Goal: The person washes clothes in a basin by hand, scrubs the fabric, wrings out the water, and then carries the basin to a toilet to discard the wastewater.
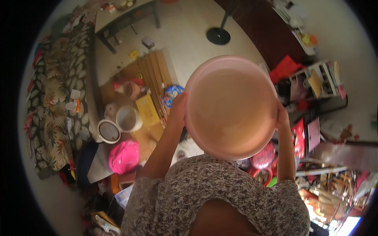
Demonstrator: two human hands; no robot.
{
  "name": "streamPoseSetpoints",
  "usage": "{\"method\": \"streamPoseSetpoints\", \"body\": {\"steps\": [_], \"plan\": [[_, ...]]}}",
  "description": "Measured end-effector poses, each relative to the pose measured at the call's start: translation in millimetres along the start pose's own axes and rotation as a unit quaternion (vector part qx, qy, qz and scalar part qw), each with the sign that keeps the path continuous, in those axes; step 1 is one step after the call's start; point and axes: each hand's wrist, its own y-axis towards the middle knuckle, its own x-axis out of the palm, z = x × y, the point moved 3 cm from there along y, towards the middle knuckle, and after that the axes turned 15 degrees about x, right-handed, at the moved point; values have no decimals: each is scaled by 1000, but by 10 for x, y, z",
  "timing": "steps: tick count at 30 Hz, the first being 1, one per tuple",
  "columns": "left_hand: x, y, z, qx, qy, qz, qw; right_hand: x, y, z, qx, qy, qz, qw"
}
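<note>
A large round pink plastic basin point(231, 113) is held up in front of my body by both hands, and its inside faces the camera. My left hand point(178, 110) grips the rim on the left side. On the opposite side my right hand point(282, 115) grips the rim. The fingers of both hands are partly hidden by the basin. What the basin holds, if anything, I cannot tell; its inside looks smooth. The basin's lower edge is close to my patterned top.
To the left stand white buckets point(127, 118), a yellow box point(147, 110) and a bright pink bag point(124, 157). A sofa point(78, 67) runs along the far left. A round black stand base point(218, 36) and a table point(124, 14) are beyond. Cluttered shelving point(316, 79) stands right.
</note>
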Motion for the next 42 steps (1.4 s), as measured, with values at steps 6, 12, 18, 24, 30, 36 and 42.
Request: {"method": "streamPoseSetpoints", "body": {"steps": [6, 12, 18, 24, 30, 36, 42], "plan": [[-227, 1143, 370, 93, -24, 196, 976, 1479, 1840, -1006, 48, -130, -108, 984], [-305, 2349, 811, 168, -7, 276, 946, 2809, 3051, -1856, 97, -198, -135, 966], [-130, 3817, 1265, 173, -41, 269, 947, 3809, 4306, -2530, 119, -161, -164, 966], [-469, 5253, 1584, 161, -54, 294, 941, 4644, 5758, -2942, 99, -201, -141, 964], [-628, 6650, 1761, 173, -10, 342, 924, 5674, 7038, -3581, 95, -280, -98, 950], [-682, 8193, 2145, 178, -52, 358, 915, 6696, 8431, -4288, 71, -355, -78, 929], [-897, 9978, 2645, 151, -26, 332, 931, 7493, 9431, -4951, 81, -274, -64, 956]]}}
